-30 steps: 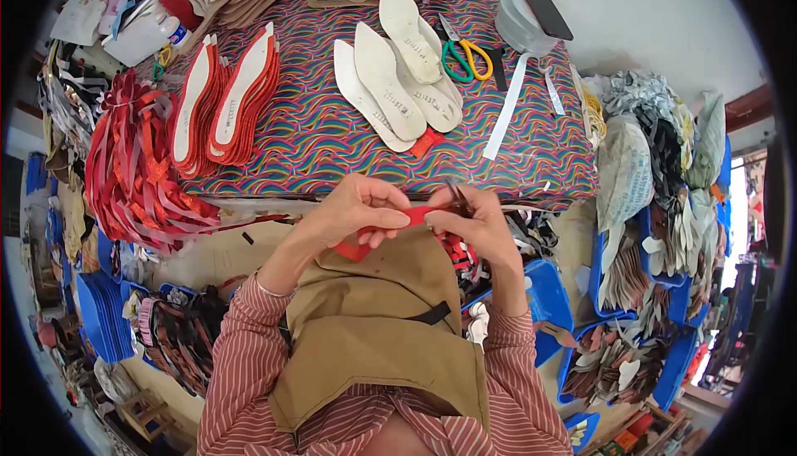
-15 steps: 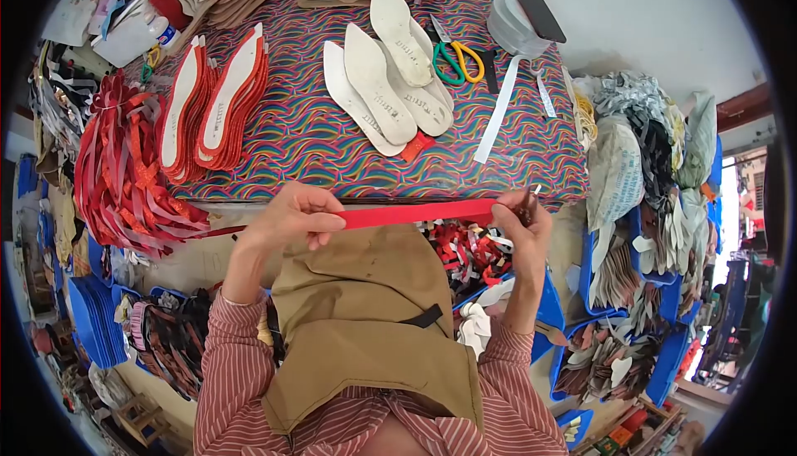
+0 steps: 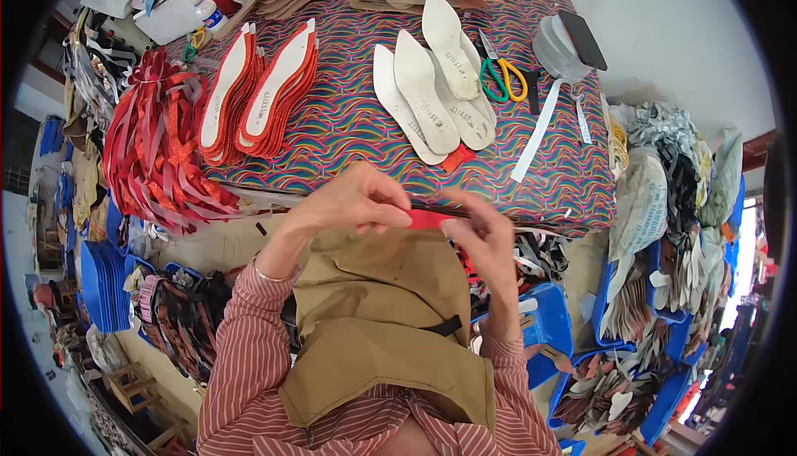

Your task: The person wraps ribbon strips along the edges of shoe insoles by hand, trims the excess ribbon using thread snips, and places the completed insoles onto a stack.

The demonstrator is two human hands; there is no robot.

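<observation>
A short stretch of red strip [image 3: 427, 219] spans between my two hands, in front of the table's near edge and above the tan apron [image 3: 378, 282]. My left hand [image 3: 355, 200] pinches its left end between thumb and fingers. At the other end, my right hand [image 3: 481, 232] has its thumb against the strip, with the fingers curved above it. Whether a dark tool is still in my right hand cannot be made out. Beyond the hands, pale shoe insoles [image 3: 427, 95] lie overlapping on the patterned table [image 3: 340, 136], with a small red piece [image 3: 457, 158] by their lower ends.
Two stacks of red-edged insoles [image 3: 278, 95] lie at the table's left, beside hanging red strips [image 3: 162, 157]. Scissors [image 3: 504, 74], a white tape roll [image 3: 560, 49] and a phone [image 3: 583, 39] are at the right. Blue bins [image 3: 544, 323] with cut pieces stand below.
Half a second ago the red strip was stretched long between widely spaced hands; now the hands are closer together and less strip shows. The whole view has shifted, with the table items further right.
</observation>
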